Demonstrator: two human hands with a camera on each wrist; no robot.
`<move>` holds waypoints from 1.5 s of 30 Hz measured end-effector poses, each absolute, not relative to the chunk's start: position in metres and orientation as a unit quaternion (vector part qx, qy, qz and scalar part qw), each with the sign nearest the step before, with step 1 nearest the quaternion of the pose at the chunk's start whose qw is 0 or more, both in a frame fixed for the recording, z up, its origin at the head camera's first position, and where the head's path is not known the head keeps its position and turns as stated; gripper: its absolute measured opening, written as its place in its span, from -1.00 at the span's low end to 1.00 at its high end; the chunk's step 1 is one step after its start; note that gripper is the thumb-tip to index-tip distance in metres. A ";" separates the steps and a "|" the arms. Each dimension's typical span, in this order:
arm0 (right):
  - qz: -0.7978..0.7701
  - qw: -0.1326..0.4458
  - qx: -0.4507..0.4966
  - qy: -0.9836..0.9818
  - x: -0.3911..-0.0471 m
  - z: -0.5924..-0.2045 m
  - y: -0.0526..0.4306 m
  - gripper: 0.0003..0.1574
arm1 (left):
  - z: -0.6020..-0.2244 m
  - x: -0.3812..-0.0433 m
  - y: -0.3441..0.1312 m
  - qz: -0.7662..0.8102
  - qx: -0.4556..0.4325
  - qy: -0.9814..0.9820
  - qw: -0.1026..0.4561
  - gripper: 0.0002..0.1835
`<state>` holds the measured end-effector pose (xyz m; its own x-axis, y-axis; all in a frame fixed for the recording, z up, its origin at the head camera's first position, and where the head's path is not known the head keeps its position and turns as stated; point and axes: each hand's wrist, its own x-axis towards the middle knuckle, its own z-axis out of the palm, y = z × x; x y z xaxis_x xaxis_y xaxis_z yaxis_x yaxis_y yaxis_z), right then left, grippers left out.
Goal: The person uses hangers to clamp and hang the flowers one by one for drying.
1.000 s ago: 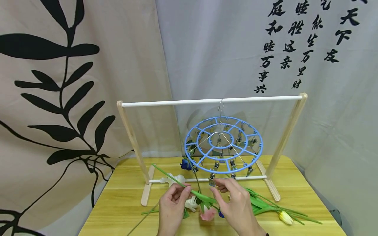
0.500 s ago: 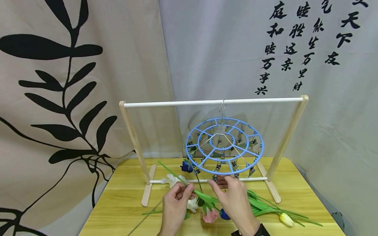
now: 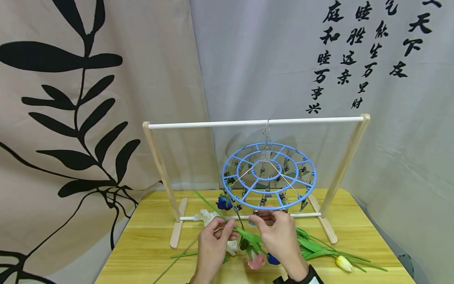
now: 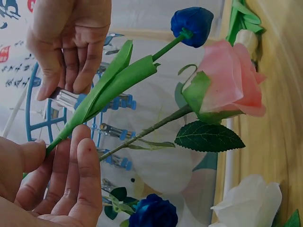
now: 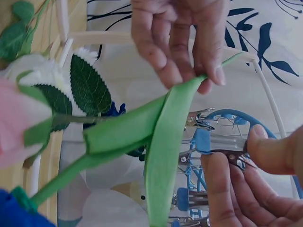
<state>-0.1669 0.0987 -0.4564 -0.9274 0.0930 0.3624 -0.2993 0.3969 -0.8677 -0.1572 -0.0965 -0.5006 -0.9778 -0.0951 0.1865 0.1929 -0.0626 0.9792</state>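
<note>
The left hand (image 3: 214, 244) is pinching the blue tulip (image 5: 166, 137) by its stem, thumb against fingers, just above the green leaves, while the right hand (image 3: 280, 236) is gripping a metal clip (image 5: 222, 142) between thumb and fingers; whether the clip is standing parted at its blue tips cannot be told. From the left hand's pinch, the tulip is slanting across the person's front: the bare stem end is pointing up and to the left, and the leaves and blue bloom are running down to the right, the bloom hanging below the right hand. The clip is lying to the right of that pinch, its tips facing the leafy stretch from just beside it; in the left wrist view the leaf is overlapping the tips, so contact is staying unclear. The right hand is the nearer one to the bloom, the left to the bare end. Further out, a pink rose (image 4: 232, 80) is hanging head down near the bloom, the round blue hanger (image 3: 266, 192) is hanging above the hands from a white rail (image 3: 220, 123), and a pale yellow tulip (image 3: 343, 264) is lying on the table (image 3: 142, 252) to the right.
</note>
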 end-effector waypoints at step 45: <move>0.676 0.146 0.051 -0.720 -0.171 -0.455 0.093 -0.88 | -0.487 -0.165 -0.072 -0.708 -0.014 -0.686 0.170 -0.86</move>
